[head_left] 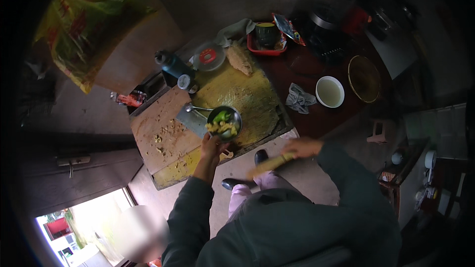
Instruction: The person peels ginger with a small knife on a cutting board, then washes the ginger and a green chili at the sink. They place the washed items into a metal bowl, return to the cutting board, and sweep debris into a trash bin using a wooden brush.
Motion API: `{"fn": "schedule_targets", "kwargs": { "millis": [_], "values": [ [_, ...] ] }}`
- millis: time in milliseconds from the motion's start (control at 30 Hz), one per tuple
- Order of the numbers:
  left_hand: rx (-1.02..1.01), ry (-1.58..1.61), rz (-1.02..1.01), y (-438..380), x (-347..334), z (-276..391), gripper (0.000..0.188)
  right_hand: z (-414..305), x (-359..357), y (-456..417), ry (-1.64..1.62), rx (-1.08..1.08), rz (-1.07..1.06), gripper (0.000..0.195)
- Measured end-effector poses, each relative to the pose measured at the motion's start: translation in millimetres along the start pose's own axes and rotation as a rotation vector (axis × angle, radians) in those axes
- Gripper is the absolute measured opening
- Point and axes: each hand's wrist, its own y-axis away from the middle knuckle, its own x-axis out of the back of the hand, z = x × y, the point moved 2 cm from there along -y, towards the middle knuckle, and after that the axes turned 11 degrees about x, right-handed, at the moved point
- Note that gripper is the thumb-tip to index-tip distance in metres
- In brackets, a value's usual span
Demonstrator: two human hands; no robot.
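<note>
My left hand (210,147) grips the near rim of a dark round bowl (240,120). Inside it are bright green pieces of food (222,116) and chunky yellow ones (217,128). A metal spoon (200,108) lies against the bowl's left side, its round end over the flat grey blade (190,119), which looks like a cleaver. In my right hand (302,147), beyond the table's near edge, is a long tan bundled tool (269,166), perhaps a bamboo brush; it is blurred by motion and slants down to the left over the floor.
Food scraps (159,139) litter the worn table (148,122). Behind stand a lidded jar (187,83), a blue bottle (174,65), a clear lid (209,57) and a red basket (269,51). Rightward sit a grey cloth (300,99) and a white bowl (329,92). A person (141,233) appears lower left.
</note>
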Motion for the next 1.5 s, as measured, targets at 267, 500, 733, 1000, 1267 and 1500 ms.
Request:
{"fn": "schedule_targets", "kwargs": {
  "millis": [267,500,733,1000,1267,1500],
  "values": [
    [-0.02,0.127,0.103,-103,-116,13,0.034,-33,-16,100,-1.053,-0.427,0.861,0.055],
    [-0.052,0.264,0.114,-100,-146,5,0.035,-45,-51,86,-1.241,-0.444,1.014,0.055],
    [-0.475,-0.068,0.674,-51,2,-70,0.039,-75,-7,-8,-1.165,-0.226,0.797,0.057],
    [-0.126,-0.284,0.923,-11,1,-77,0.042,-63,37,-195,0.316,-0.22,0.839,0.051],
    [-0.292,-0.132,0.849,0,16,-81,0.04,-46,71,-353,0.51,-0.16,0.582,0.025],
    [-0.355,-0.026,0.25,41,54,-27,0.025,-74,59,-332,-0.836,0.022,0.393,0.017]
  ]
}}
